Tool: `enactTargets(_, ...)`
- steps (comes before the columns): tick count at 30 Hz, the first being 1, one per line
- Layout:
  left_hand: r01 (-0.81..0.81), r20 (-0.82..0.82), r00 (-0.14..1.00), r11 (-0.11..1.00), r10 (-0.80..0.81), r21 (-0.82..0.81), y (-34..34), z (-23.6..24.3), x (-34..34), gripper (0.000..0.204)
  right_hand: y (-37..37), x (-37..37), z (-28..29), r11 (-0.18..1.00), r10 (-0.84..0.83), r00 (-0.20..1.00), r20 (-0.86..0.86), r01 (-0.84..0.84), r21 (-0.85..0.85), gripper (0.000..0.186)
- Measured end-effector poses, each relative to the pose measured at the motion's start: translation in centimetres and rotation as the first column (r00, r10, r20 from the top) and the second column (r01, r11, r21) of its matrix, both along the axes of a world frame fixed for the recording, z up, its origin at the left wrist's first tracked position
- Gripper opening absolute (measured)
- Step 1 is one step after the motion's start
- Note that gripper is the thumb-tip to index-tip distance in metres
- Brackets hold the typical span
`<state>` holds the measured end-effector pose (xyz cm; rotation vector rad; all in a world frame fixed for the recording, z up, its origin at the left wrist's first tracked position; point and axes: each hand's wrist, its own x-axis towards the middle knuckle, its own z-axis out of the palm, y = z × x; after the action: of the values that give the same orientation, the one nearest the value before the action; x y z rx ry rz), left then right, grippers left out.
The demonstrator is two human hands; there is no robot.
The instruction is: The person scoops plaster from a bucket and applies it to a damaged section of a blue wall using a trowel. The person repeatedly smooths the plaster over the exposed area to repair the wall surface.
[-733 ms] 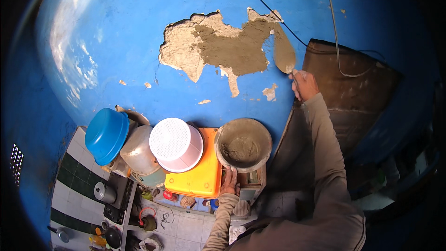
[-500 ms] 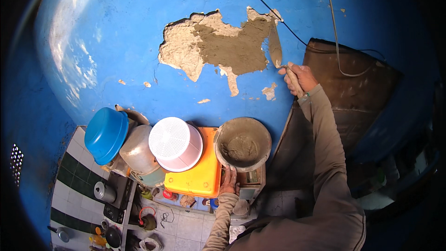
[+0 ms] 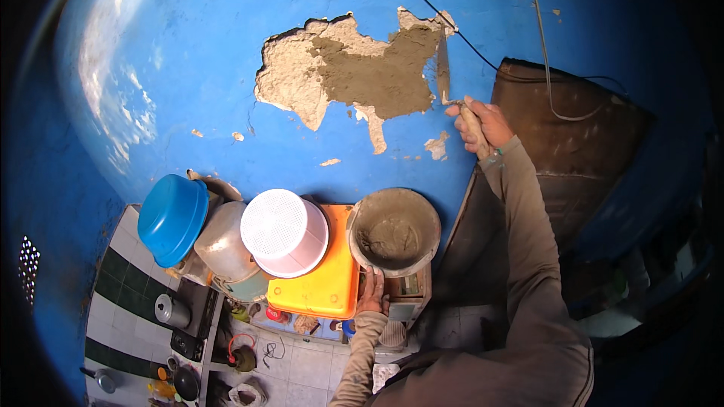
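Note:
My right hand [image 3: 489,124] is wrapped round the wooden handle of a trowel [image 3: 443,71]. The trowel's blade stands almost edge-on against the wall, at the right end of a patch of wet grey mortar [image 3: 377,79]. Around the mortar lies bare, broken plaster [image 3: 290,68], mostly to its left. Lower down, my left hand [image 3: 372,294] has its fingers stretched out against the near side of a mortar bucket [image 3: 396,200], beside a yellow-orange plastic container [image 3: 317,294]. Wet mortar lies in the bottom of the bucket.
A white perforated basket [image 3: 283,234] sits upside down on the yellow-orange container. Left of it are a cloudy tub [image 3: 225,241] and a blue basin [image 3: 173,218]. A dark cable [image 3: 460,38] crosses the wall by the blade. A brown board [image 3: 558,136] leans at right.
The trowel blade has turned more edge-on to the view, and my right hand has shifted slightly up and left. My left hand stays by the bucket.

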<state>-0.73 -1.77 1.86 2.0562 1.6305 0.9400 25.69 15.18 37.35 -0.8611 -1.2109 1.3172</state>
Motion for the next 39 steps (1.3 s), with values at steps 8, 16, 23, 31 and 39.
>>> enactTargets(8, 0.003, 0.033, 0.999, 1.0, -0.002, -0.028, 0.3, -1.0, -0.2, 0.074, -0.6, 0.4, -1.0, 1.0, 0.014, 1.0, 0.002, -0.014, -0.01, 0.041)
enactTargets(16, -0.002, 0.002, 1.0, 0.999, 0.002, -0.032, 0.0, 0.7, 0.2, 0.074, -0.2, 0.8, -0.4, 0.994, 0.109, 0.994, -0.022, -0.109, -0.025, 0.043)
enactTargets(23, 0.003, 0.006, 1.0, 1.0, -0.003, -0.024, 0.0, 0.1, 0.0, 0.074, 0.3, 0.5, -0.5, 0.99, 0.132, 0.973, -0.187, -0.14, -0.03, 0.042)
enactTargets(31, 0.001, 0.003, 1.0, 1.0, -0.001, -0.023, -0.1, 0.2, 0.0, 0.072, -1.8, -0.7, -2.4, 0.997, -0.055, 0.992, 0.113, 0.048, 0.064, 0.04)
enactTargets(39, -0.003, -0.002, 1.0, 1.0, 0.003, -0.028, 0.0, -0.1, 0.0, 0.073, 3.6, -0.6, -2.3, 0.608, -0.793, 0.169, 0.586, 0.302, 0.734, 0.036)
